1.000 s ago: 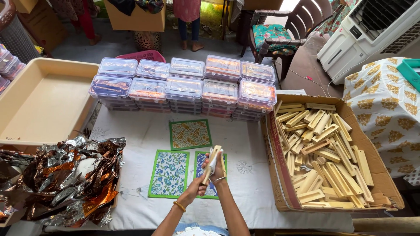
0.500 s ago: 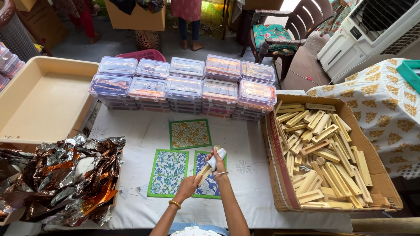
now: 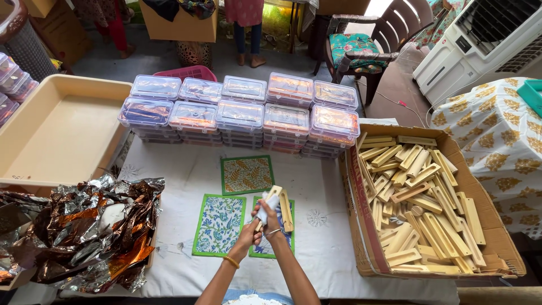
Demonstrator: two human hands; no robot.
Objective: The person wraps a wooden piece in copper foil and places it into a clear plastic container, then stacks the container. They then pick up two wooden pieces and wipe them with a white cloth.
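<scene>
My left hand (image 3: 247, 234) grips the lower end of a pale wooden frame piece (image 3: 280, 201) held up over the table. A white cloth (image 3: 263, 210) is in my right hand (image 3: 271, 219), pressed against that wooden piece. Under my hands lie three printed fabric mats: a blue floral one (image 3: 217, 224) at the left, a green-bordered blue one (image 3: 264, 244) partly hidden beneath my hands, and a yellow leaf-patterned one (image 3: 247, 174) further back.
A cardboard box (image 3: 358, 226) full of wooden pieces stands at the right. Stacked clear plastic boxes (image 3: 243, 113) line the back of the white-covered table (image 3: 324, 186). A beige tray (image 3: 56, 130) and crumpled foil wrappers (image 3: 79, 231) lie at the left. Chair, cooler and people's legs beyond.
My hands have turned the wooden piece upright again and shifted it slightly; the cloth moved along it from its top end toward its middle. The view has shifted slightly.
</scene>
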